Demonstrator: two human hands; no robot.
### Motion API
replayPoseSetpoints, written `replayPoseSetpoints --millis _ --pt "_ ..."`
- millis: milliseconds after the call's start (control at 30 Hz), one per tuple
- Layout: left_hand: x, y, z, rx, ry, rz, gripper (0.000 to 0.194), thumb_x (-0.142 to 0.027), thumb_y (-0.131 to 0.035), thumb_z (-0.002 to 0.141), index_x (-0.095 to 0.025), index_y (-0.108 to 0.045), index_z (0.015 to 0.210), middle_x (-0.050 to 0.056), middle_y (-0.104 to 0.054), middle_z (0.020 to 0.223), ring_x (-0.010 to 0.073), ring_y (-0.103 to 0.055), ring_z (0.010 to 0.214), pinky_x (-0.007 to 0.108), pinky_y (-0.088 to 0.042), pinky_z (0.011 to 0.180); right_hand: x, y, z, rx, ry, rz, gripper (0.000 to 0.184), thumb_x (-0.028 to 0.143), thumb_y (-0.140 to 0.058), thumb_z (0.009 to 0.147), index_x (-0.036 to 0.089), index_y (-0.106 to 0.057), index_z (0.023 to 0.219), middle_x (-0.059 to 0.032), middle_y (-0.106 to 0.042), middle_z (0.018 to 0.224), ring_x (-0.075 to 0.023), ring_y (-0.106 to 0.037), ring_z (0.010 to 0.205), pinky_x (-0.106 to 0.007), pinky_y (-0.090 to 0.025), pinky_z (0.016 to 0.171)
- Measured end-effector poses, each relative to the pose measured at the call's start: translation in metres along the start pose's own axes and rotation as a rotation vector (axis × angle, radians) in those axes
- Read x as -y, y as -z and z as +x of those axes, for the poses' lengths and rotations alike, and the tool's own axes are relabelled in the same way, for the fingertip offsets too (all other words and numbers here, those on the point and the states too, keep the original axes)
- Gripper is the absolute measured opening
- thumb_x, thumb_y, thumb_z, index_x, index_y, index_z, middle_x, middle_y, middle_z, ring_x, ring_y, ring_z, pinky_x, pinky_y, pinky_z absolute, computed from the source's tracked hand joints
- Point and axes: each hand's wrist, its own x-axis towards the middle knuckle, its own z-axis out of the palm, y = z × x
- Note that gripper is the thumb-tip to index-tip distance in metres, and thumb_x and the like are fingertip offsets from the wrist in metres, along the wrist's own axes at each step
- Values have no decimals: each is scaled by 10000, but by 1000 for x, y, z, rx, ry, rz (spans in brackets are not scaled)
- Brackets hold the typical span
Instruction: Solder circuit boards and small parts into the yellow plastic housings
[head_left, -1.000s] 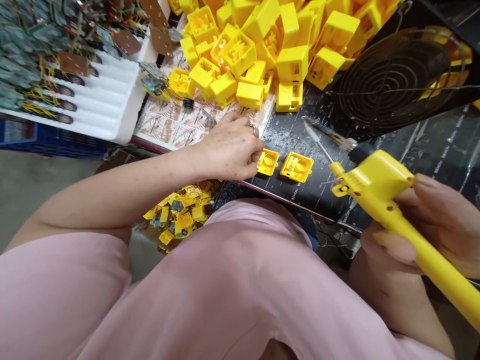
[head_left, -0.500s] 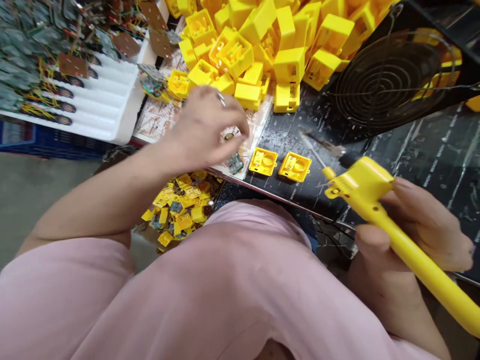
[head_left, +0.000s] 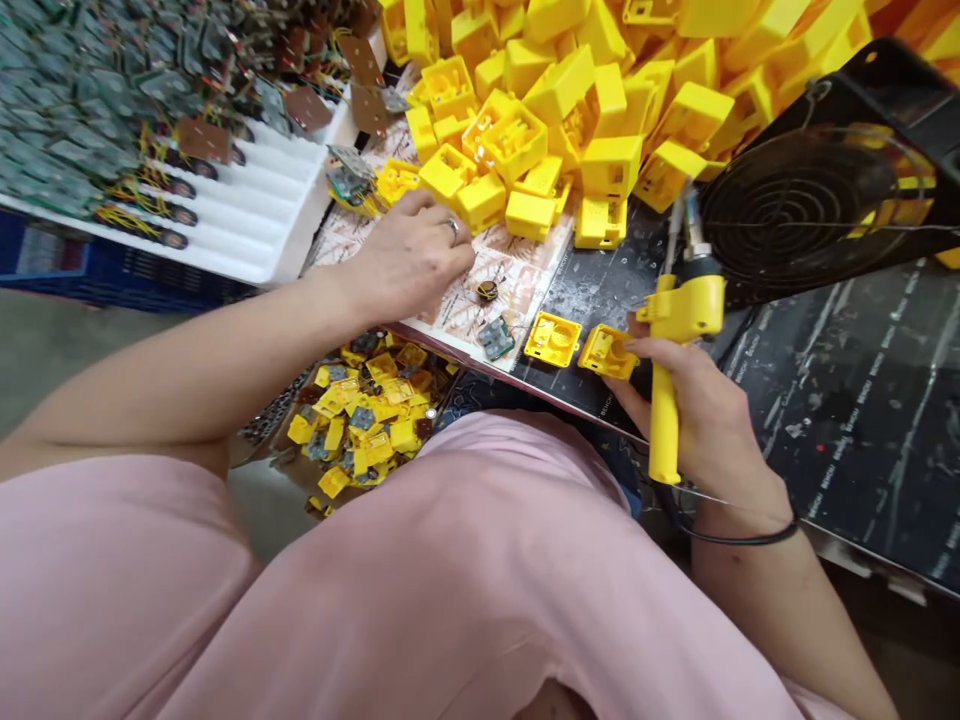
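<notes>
My right hand (head_left: pixel 701 405) grips a yellow soldering gun (head_left: pixel 686 310), its metal tip pointing away from me toward the fan. Fingers of that same hand also reach a small open yellow case (head_left: pixel 606 353) at the bench edge. A second open yellow case (head_left: pixel 553 339) lies just to its left. Over the patterned mat, my left hand (head_left: pixel 412 250), with a ring on one finger, is curled palm down; its fingertips are hidden, so what they hold does not show. Close to it on the mat lie a small round part with wires (head_left: pixel 487 290) and a green circuit board (head_left: pixel 496 338).
A heap of yellow cases (head_left: pixel 555 110) covers the back of the bench. At right stands a black fan (head_left: pixel 795 220). A white foam tray (head_left: pixel 277 225) of wired boards is at left. Below the edge sits a pile of yellow parts and boards (head_left: pixel 367 410).
The soldering gun has swung from slanting left to nearly upright, and my right hand has moved left to the nearer yellow case. My left hand has drawn back from the round part and board.
</notes>
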Motion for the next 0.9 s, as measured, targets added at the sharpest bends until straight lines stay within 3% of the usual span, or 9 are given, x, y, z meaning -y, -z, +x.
replayPoseSetpoints --millis 100,167,300,400,467,600,767,833,900 --pt "-5 23 4 380 -114 250 287 -122 -464 999 -150 -739 923 104 -756 933 247 -666 974 419 -502 954 2 -3 11 -44 -61 2 407 249 -774 928 267 -592 1292 -63 -777 1211 -227 -776 1092 -316 -646 893" --pt "-5 36 2 525 -113 300 240 -157 -515 993 -165 -750 1044 103 -754 945 266 -692 959 383 -506 850 3 -7 25 -114 -81 1 463 266 -796 915 254 -583 1326 -78 -747 1306 -217 -753 1163 -310 -624 981" --pt "-1 34 -10 415 -47 -183 401 -260 -549 974 -202 -650 1357 58 -778 1044 210 -732 929 294 -526 804 -2 -25 56 -56 -13 -3 395 300 -733 967 241 -584 1327 -63 -765 1197 -203 -771 1039 -295 -628 881" --pt "2 20 -18 355 0 -578 387 -304 -532 941 -219 -704 1277 22 -793 1124 161 -746 964 248 -546 847 -2 -35 62 70 56 14 347 338 -669 1006 251 -595 1334 -44 -772 1082 -200 -769 902 -280 -610 752" --pt "1 11 -21 315 71 -703 345 -339 -520 923 -214 -757 1141 7 -805 1064 143 -747 915 236 -551 830 3 -32 57 119 76 22 370 364 -670 1005 236 -593 1343 -59 -771 1081 -210 -764 893 -299 -615 761" --pt "-9 5 -17 193 149 -687 351 -401 -515 901 -191 -787 977 20 -800 912 156 -738 840 264 -553 819 17 -13 42 10 16 57 423 329 -792 923 230 -631 1302 -78 -786 1140 -228 -773 994 -351 -628 908" --pt "-19 6 -13 139 77 -539 344 -382 -521 898 -196 -799 978 39 -788 931 179 -730 898 295 -540 884 21 7 23 -248 19 -8 266 186 -887 810 258 -746 1023 44 -767 770 -128 -702 597 -219 -564 616" --pt "-20 5 -14 167 58 -526 316 -365 -546 894 -202 -794 1003 31 -782 942 173 -722 902 286 -535 891 20 12 11 -261 54 -3 222 223 -851 859 264 -770 1061 53 -741 702 -120 -679 551 -218 -549 590" --pt "-21 3 -15 181 56 -503 283 -337 -559 897 -202 -786 996 21 -770 912 168 -712 886 282 -532 889 21 15 -2 -253 -33 38 296 344 -771 942 287 -755 1231 39 -742 712 -143 -706 594 -248 -565 613"
